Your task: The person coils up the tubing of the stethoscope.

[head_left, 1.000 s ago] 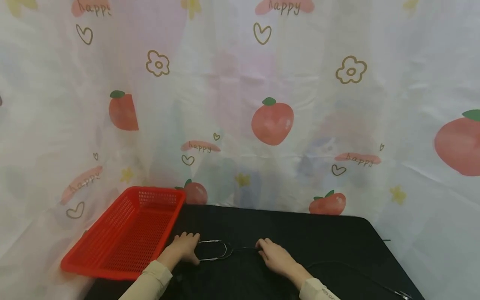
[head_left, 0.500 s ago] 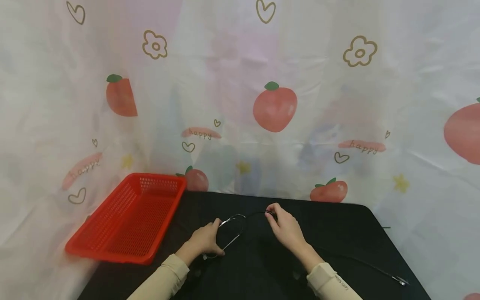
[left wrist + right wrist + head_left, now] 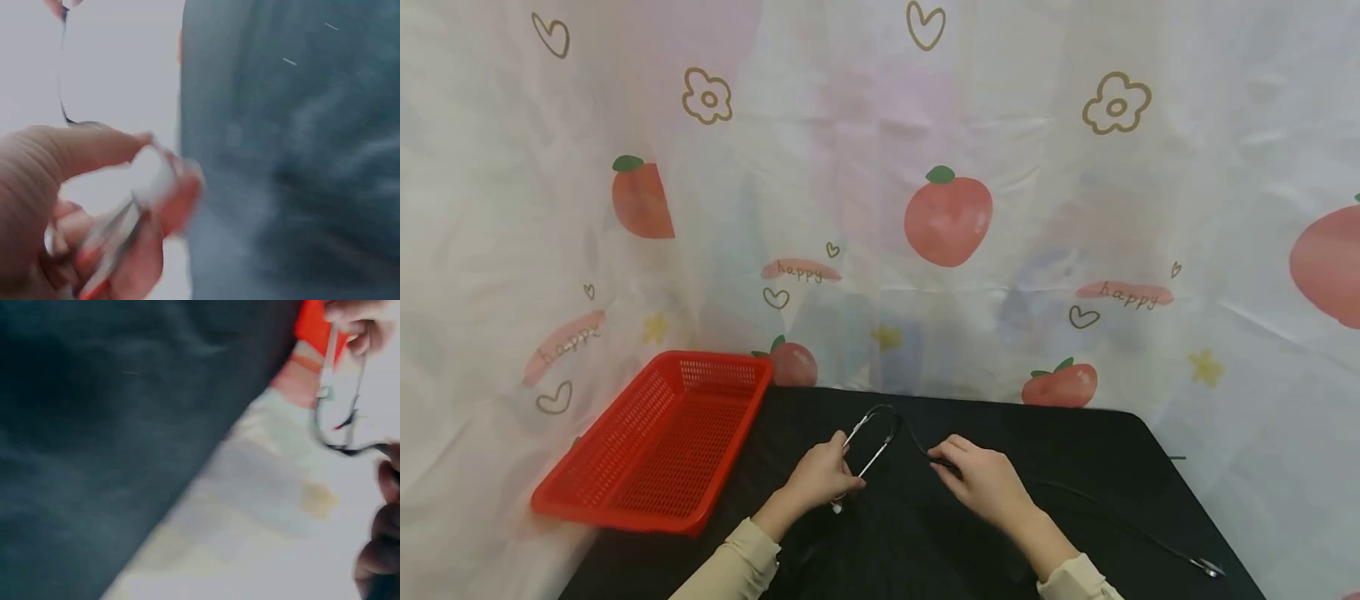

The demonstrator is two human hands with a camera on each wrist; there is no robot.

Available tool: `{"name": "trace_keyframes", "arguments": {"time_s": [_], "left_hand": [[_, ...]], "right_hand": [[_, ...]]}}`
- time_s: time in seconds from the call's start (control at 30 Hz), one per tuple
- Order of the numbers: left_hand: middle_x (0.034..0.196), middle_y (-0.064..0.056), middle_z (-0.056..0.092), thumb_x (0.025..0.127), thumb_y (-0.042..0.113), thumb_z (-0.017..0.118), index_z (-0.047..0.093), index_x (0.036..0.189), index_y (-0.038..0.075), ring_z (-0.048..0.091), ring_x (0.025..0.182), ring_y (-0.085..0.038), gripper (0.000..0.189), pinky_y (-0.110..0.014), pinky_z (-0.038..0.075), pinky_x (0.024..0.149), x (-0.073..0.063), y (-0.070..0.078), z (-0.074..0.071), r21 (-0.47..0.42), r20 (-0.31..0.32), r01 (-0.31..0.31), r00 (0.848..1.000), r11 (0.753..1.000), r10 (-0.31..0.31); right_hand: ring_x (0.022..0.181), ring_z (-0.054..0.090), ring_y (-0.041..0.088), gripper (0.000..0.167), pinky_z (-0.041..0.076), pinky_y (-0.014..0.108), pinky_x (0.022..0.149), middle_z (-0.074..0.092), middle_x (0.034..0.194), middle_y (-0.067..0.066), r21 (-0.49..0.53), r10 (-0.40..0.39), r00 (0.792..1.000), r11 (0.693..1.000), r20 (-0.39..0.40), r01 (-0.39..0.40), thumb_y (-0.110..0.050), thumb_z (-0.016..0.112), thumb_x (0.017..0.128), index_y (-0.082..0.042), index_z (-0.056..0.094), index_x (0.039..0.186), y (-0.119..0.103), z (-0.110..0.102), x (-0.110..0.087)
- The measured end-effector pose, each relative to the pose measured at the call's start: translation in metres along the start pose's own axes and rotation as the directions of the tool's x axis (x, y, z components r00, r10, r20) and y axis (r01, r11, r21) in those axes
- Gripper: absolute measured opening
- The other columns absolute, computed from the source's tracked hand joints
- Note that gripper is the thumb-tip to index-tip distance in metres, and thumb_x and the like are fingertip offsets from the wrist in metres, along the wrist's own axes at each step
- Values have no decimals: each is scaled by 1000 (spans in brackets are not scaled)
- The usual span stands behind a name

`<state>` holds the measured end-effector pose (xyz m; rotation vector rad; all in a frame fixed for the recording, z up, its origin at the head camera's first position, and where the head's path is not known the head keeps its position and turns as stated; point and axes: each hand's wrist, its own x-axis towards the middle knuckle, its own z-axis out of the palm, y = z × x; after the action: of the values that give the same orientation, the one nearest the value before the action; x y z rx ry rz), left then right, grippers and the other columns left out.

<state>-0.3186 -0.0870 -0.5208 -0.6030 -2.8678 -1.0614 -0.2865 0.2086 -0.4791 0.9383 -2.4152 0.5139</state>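
Note:
A stethoscope [image 3: 876,457] is held between my two hands over the black table. My left hand [image 3: 818,475] grips its metal ear tubes near the ear tips, and one pale ear tip [image 3: 837,507] pokes out below the fingers. The loop of the tubes points up and away from me. My right hand [image 3: 988,482] pinches the black tubing [image 3: 913,437] just past the loop. From there the tube trails right along the table to the metal chest piece [image 3: 1207,567]. Blurred fingers curl round the tubes in the left wrist view. The right hand [image 3: 384,540] shows only in part at its wrist view's edge.
A red perforated plastic basket [image 3: 617,523] stands at the left, against the table's left side. Behind the black table [image 3: 917,550] hangs a pale curtain [image 3: 865,333] printed with fruit, hearts and flowers, and it wraps round both sides.
The ear tubes have been lifted and turned, from lying sideways to pointing away. My left hand has moved right; the right hand has shifted right, keeping hold of the tubing.

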Motion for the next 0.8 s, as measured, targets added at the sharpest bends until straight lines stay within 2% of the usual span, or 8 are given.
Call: {"name": "trace_keyframes", "arguments": {"time_s": [0.1,0.23,0.33,0.43,0.5,0.6,0.73,0.8], "left_hand": [[66,3,62,75,22,90,50,99,8,58,50,-13,49,-33,46,49,-1,26,-9,263,-44,-29,998,965,41],[62,2,55,71,23,90,48,96,12,54,50,-18,50,-34,40,44,-10,59,-12,563,8,-174,979,808,205],[55,8,46,75,21,86,49,96,15,43,43,-11,43,-29,32,41,-20,85,-15,675,91,-332,924,659,372],[52,12,41,79,24,84,49,95,17,37,41,-6,39,-26,27,41,-29,110,-23,717,120,-421,859,555,497],[52,13,44,80,29,85,50,95,18,42,42,-6,40,-26,28,41,-34,122,-30,713,111,-438,841,547,529],[55,13,50,80,35,87,48,92,19,47,44,-6,44,-25,30,42,-38,134,-41,665,91,-461,831,587,548],[63,16,59,84,37,86,50,91,19,50,48,1,41,-18,30,45,-40,141,-46,531,41,-504,818,681,574],[68,16,65,86,35,85,52,92,18,49,49,5,38,-15,30,47,-39,142,-44,415,5,-519,823,747,568]], "right_hand": [[79,63,-6,15,53,18,66,68,100,-16,97,-97,973,992,209,79,-20,79,92,-26,74,105,-7,-21,11],[87,65,-4,12,55,20,75,69,104,-18,314,-172,855,949,489,11,-26,69,99,-26,75,110,-15,-49,43],[85,66,0,15,55,23,76,70,102,-15,433,-236,803,901,547,-31,-30,65,102,-23,76,111,-12,-64,71],[82,66,14,17,55,26,76,72,99,-5,557,-293,815,829,500,-43,-26,62,105,-17,76,110,3,-73,89],[83,64,20,17,55,29,78,71,100,1,644,-292,842,761,453,-82,-19,60,106,-11,74,109,13,-75,91],[86,62,22,16,55,31,81,71,102,4,764,-250,889,628,383,-153,-8,58,106,-1,71,110,20,-73,83],[80,58,10,20,51,28,75,70,99,-4,842,-156,935,499,320,-205,-15,57,107,-1,72,107,11,-66,66],[74,53,7,19,46,27,66,70,95,-5,873,-106,948,433,299,-227,-21,60,106,-7,74,106,2,-61,59]]}}
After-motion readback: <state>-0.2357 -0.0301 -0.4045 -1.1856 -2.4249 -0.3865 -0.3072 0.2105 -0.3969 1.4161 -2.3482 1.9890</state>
